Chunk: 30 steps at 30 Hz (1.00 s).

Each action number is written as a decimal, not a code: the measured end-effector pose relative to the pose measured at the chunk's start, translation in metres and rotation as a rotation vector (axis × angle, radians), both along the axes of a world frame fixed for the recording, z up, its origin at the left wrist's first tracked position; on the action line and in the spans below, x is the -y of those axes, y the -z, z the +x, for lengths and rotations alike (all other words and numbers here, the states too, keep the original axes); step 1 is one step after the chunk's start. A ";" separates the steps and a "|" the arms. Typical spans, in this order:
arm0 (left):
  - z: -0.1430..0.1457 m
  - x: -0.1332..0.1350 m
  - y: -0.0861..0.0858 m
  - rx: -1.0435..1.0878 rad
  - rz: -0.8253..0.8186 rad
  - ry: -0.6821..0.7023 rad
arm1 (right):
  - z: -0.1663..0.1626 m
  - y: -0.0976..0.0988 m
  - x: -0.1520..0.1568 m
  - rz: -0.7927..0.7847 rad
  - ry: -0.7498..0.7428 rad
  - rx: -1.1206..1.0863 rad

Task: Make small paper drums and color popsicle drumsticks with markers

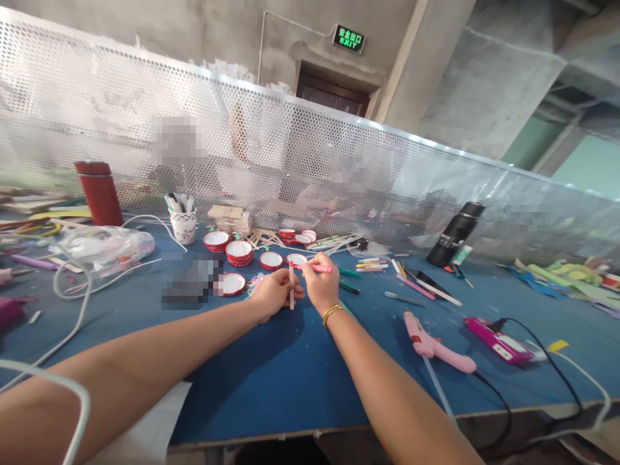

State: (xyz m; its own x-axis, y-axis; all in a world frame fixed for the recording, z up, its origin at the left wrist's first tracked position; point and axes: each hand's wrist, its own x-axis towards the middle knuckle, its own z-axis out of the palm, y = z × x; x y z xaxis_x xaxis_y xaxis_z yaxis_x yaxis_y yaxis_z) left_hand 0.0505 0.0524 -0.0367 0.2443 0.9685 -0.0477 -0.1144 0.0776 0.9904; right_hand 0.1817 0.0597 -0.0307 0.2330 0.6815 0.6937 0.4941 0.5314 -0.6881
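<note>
Currently, far left: red flask (99,192) upright at the back of the blue tabletop (290,374), with a clear plastic bag (104,245) and a loose white cable (72,290) in front of it. Paper cup (183,225) with pens comes next, then a cluster of red-rimmed round lids (239,252). Centre: left hand (272,292) pinched on a wooden stick (291,298); the stick is upright, lower end at the tabletop. Right hand (320,285) just beside it, closed on a pink pen (317,267) whose tip points left at the stick's upper end; can't tell if they touch. Gold bracelet (332,313) on that wrist. Right of the hands: pink glue gun (433,345) lying flat, magenta device (498,341) with a black cord, black bottle (455,234) near the mesh screen (339,142).
</note>
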 end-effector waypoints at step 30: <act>0.001 0.000 0.001 -0.012 0.005 -0.015 | -0.001 0.000 0.001 0.007 -0.017 0.017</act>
